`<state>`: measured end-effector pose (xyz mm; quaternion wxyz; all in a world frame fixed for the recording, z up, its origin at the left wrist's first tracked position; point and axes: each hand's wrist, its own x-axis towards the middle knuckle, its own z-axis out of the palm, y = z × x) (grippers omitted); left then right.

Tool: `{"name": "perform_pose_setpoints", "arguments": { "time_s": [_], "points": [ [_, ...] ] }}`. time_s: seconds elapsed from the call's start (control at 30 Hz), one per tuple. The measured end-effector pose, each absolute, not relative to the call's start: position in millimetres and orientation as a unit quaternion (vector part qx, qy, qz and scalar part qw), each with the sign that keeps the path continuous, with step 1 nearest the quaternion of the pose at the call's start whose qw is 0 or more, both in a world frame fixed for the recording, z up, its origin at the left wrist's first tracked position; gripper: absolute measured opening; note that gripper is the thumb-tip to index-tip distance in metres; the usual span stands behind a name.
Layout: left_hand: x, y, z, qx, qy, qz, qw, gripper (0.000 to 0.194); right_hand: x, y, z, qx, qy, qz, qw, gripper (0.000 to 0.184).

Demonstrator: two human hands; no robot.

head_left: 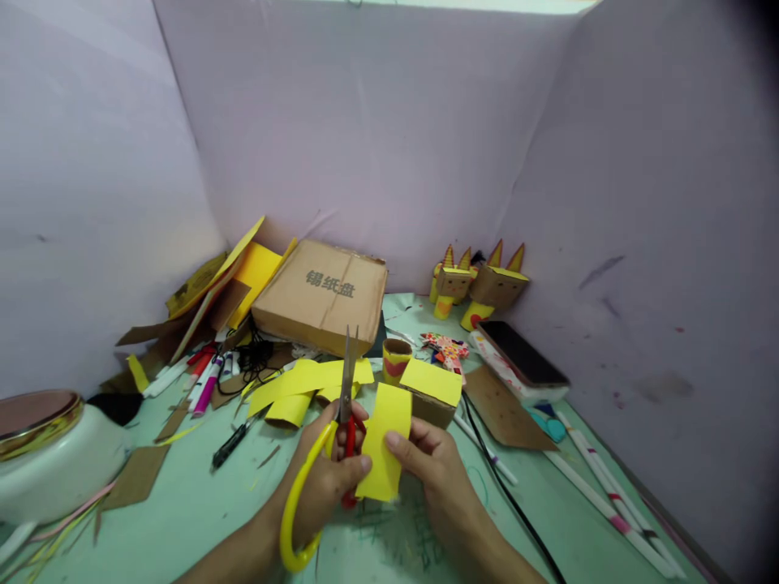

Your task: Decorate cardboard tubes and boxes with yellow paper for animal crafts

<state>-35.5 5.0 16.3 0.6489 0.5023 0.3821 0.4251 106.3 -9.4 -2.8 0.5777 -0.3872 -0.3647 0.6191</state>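
My left hand (pixel 333 478) is closed around a pair of scissors (pixel 345 405) with one yellow and one red handle. The blades point away from me and stand slightly apart. My right hand (pixel 435 469) pinches a yellow paper strip (pixel 387 438), thumb on top, and its left edge lies by my left thumb. Just behind the strip sits a small cardboard box (pixel 431 391) with a yellow top. Beside that stands a yellow paper tube (pixel 396 361) with a red mark. More yellow strips (pixel 310 378) lie across tubes to the left.
A large cardboard box (pixel 322 292) stands at the back, with yellow sheets (pixel 259 272) leaning on its left. Markers (pixel 208 385) and a cutter knife (pixel 230 448) lie left. On the right are a phone (pixel 523 353), a black cable (pixel 511 495), white sticks (pixel 608 503) and cardboard figures (pixel 499 285).
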Motion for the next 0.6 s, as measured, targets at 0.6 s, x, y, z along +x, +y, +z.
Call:
{"name": "perform_pose_setpoints", "arguments": {
  "time_s": [0.6],
  "points": [
    [-54,-1,0,0.774,0.433,0.316,0.338,0.050,134,1,-1,-0.482,-0.278,0.461,0.691,0.027]
  ]
}}
